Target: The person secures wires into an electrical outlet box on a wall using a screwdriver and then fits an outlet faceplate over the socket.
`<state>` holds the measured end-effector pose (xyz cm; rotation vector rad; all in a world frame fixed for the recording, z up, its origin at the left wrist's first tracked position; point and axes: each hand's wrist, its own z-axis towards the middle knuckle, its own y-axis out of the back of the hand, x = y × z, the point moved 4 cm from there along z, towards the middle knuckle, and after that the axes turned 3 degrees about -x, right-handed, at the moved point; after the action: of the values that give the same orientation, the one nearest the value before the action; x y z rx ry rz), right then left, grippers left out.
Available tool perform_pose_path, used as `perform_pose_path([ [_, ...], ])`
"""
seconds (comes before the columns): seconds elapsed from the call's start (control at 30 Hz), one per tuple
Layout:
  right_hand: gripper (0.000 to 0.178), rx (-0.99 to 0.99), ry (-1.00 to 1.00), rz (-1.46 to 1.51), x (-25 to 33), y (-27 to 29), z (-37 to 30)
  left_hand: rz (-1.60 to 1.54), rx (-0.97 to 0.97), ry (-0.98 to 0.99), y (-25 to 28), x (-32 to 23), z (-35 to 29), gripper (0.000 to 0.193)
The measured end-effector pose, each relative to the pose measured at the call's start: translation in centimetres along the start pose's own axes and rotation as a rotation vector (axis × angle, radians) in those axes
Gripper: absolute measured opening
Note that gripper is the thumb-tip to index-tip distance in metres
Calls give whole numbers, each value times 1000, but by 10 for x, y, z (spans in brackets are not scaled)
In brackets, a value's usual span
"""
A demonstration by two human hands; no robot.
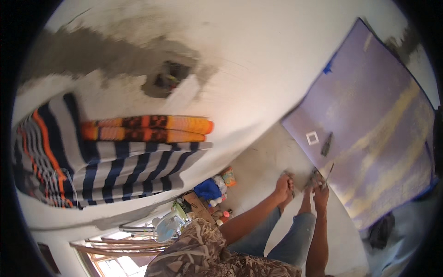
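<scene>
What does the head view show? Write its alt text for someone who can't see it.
A person holds a thin rod in the right grip beside a purple mat; what the left grip holds is unclear. A white frame and dark tool lie on the mat. Striped cloth is against a wall with a rough hole.

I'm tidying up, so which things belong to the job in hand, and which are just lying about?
Likely the job's:
thin dark rod in the right hand
white square frame and dark slender tool on the purple mat

Probably lying about:
striped textile
orange-patterned rolls
blue bundle
</scene>
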<state>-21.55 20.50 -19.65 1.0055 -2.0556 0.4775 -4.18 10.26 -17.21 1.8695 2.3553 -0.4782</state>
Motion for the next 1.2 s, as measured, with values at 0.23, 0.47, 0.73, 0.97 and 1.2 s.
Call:
perform_pose_path([
  [0.23, 25, -141, -103, -195, -65, 46, 118, 202, 116, -157, -6, 10, 71, 19],
  [0.47, 22, 100, -385, 79, -182, -12, 183, 395, 94, -229, -41, 81, 217, 44],
  [0.73, 29, -147, 82, -153, -294, 26, 259, 1067, 72, -925, -67, 165, 255, 44],
  [0.97, 53, -409, -311, -407, -347, 127, 354, 599, 549, -420, -111, 71, 147, 30],
  [1.2, 75, -397, -276, -840, -335, 80, 284, 604, 899, -789, -168, -70, -4, 23],
])
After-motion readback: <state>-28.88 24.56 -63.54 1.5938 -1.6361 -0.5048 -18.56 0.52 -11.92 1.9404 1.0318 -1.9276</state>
